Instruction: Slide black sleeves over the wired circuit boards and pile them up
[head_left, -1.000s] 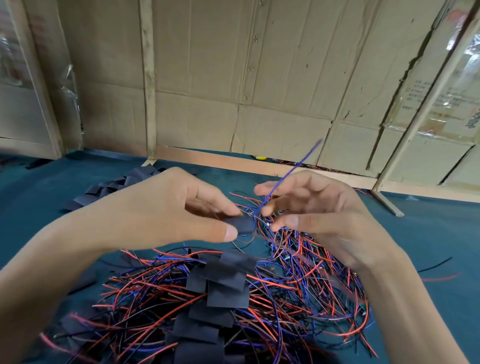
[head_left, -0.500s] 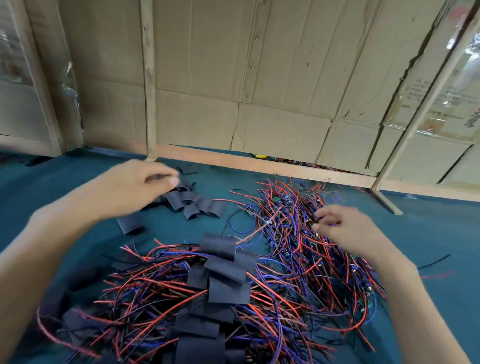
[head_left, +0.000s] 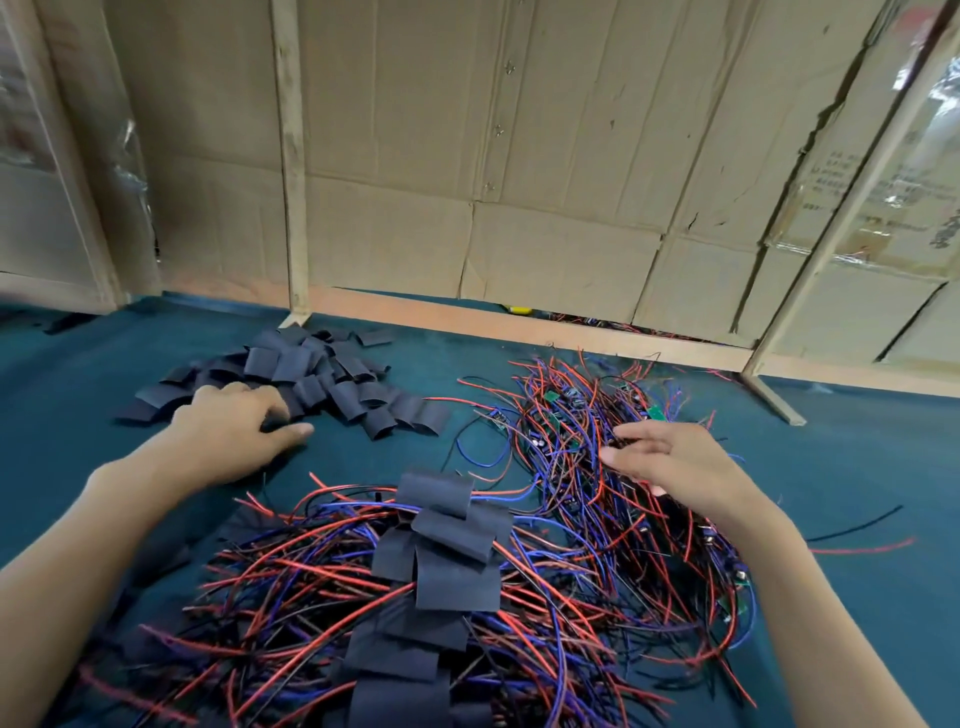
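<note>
Cardboard walls stand behind a table with a dark green cloth (head_left: 857, 467) on it. At the far left lies a heap of empty black sleeves (head_left: 311, 374). The left hand (head_left: 234, 431) rests on the near edge of that heap, fingers curled down over one sleeve (whether it has a real hold on it is hard to tell). On the right is a messy tangle of bare wired boards (head_left: 582, 415), with red, blue and black wires. The right hand (head_left: 670, 462) reaches into it, fingers loosely bent around some wires. Close to the person sits the pile of finished boards (head_left: 447, 561), each one covered by a black sleeve. A good few look done, but many bare boards and many sleeves are left.
</note>
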